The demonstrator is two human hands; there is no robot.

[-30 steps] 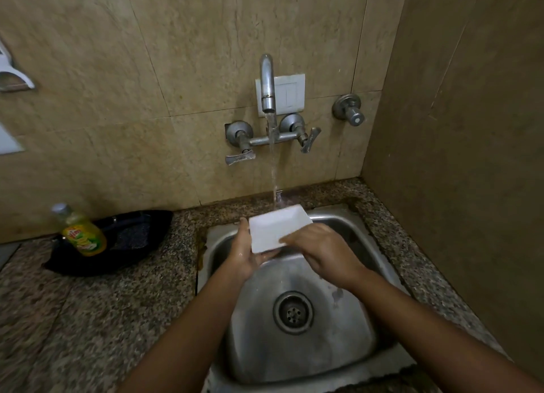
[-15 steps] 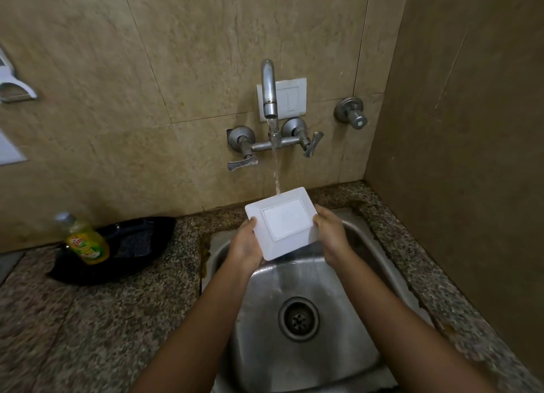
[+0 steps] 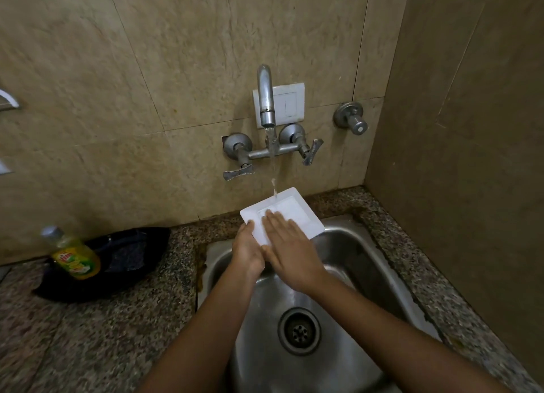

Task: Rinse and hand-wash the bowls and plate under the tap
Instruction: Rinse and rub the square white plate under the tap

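A white square plate (image 3: 297, 213) is held over the back of the steel sink (image 3: 368, 263), tilted slightly, with the tap's (image 3: 265, 98) water stream landing on its upper face. My left hand (image 3: 247, 248) grips the plate's near left edge from below. My right hand (image 3: 290, 245) lies flat on the plate's face, fingers spread and pointing toward the wall, covering its near half. No bowls are in sight.
A yellow dish-soap bottle (image 3: 73, 255) leans on a black tray (image 3: 126, 257) on the granite counter at the left. Two lever handles (image 3: 238, 172) flank the tap. A wall valve (image 3: 351, 121) sits at the right. The drain (image 3: 298, 331) lies below my forearms. A side wall closes the right.
My right hand has left the plate's right edge and now lies flat on its face. The plate has moved slightly back under the stream. My left hand keeps its hold.
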